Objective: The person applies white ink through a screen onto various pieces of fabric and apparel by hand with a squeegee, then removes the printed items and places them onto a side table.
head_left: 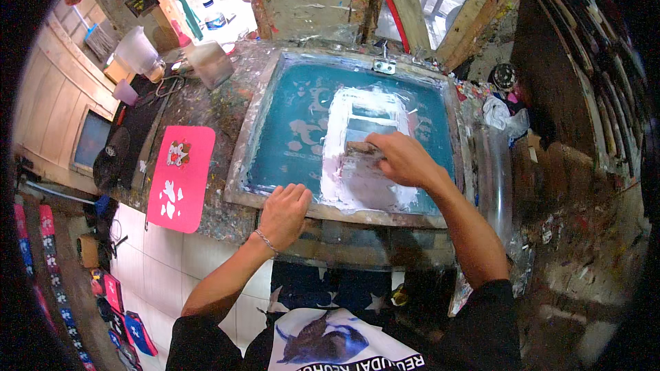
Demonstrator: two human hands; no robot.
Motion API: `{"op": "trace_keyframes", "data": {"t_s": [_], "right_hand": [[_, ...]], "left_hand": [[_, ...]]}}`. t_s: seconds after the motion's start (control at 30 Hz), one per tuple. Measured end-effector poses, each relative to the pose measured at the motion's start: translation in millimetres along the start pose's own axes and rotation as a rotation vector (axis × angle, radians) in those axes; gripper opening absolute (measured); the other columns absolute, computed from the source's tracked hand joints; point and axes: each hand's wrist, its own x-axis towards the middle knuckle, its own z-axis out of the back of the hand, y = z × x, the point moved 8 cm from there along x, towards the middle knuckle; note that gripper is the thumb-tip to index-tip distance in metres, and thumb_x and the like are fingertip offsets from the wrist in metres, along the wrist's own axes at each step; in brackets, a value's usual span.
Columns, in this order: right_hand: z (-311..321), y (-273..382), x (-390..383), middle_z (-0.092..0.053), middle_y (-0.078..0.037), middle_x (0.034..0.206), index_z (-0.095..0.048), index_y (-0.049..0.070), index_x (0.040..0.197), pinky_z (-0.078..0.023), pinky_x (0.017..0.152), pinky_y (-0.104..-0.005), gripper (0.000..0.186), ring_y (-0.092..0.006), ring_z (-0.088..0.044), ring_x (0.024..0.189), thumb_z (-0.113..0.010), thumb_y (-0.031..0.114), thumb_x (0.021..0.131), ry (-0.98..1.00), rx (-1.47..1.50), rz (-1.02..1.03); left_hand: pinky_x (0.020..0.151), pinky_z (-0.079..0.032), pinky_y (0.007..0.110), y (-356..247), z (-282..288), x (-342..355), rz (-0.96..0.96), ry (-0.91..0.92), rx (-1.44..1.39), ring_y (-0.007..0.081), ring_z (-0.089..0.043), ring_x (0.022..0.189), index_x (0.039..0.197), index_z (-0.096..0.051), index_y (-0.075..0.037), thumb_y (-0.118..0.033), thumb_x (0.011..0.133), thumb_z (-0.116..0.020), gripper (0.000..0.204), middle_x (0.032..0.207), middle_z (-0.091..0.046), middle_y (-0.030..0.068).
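A wooden silkscreen frame (237, 165) with teal mesh (271, 154) lies flat on the worktable in front of me. White ink (335, 189) forms a thick rectangular band on the mesh, right of several pale printed shapes. My right hand (405, 158) grips a squeegee (356, 146) over the middle of that ink; its blade is hard to make out. At the near edge, left of the ink, my left hand (283, 211) has its fingers curled over the frame's wood. Left of the frame lies a pink sheet (199, 178) with a cartoon animal face and white patches.
A hinge clamp (384, 65) joins the frame's far edge. Beyond the pink sheet stand a flat ink-stained scraper (210, 65) and a translucent jug (137, 49). White rags (496, 111) and a clear cylinder (491, 172) sit to the right. Printed pieces (139, 333) lie low on the left.
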Motion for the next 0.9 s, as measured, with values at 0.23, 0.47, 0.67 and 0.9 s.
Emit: {"op": "trace_keyframes", "data": {"t_s": [0.23,0.47,0.67,0.9], "right_hand": [[-27.3,62.3,-69.6,-0.063,-0.012,0.092,-0.061,0.008,0.106,-0.053,0.075,-0.0441,0.028,-0.0318,-0.063,0.087,-0.063,0.010,0.079,-0.218,-0.177,0.050],[-30.6,-11.3,6.2,-0.064,-0.013,0.097,-0.062,0.006,0.112,-0.051,0.080,-0.0442,0.035,-0.0340,-0.061,0.094,-0.065,0.002,0.077,-0.450,-0.298,0.027],[12.6,-62.1,62.6,-0.070,-0.020,0.095,-0.062,0.006,0.104,-0.054,0.081,-0.0499,0.023,-0.0393,-0.069,0.090,-0.059,0.006,0.081,-0.294,-0.123,-0.064],[-18.4,-42.9,44.1,-0.067,-0.013,0.088,-0.062,0.008,0.108,-0.052,0.076,-0.0493,0.032,-0.0374,-0.064,0.087,-0.064,0.006,0.076,-0.436,-0.235,-0.014]], "left_hand": [[0.084,-0.045,0.041,4.0,-9.6,-3.0,0.045,0.085,-0.019,0.0293,-0.058,0.099,0.096,-0.055,-0.006,-0.010,0.067,-0.080,0.039,0.098,-0.058,0.0100],[0.085,-0.045,0.040,3.9,-10.4,-1.6,0.033,0.082,0.006,0.0278,-0.059,0.100,0.096,-0.057,-0.006,-0.017,0.068,-0.085,0.041,0.098,-0.059,0.0092],[0.088,-0.046,0.046,15.8,-35.8,-2.1,0.086,0.175,-0.088,0.0328,-0.058,0.104,0.105,-0.057,-0.006,-0.017,0.068,-0.084,0.048,0.103,-0.059,0.0106],[0.088,-0.047,0.045,14.7,-39.9,-5.6,0.074,0.162,-0.068,0.0334,-0.059,0.101,0.103,-0.057,-0.006,-0.021,0.065,-0.086,0.051,0.101,-0.058,0.0111]]}}
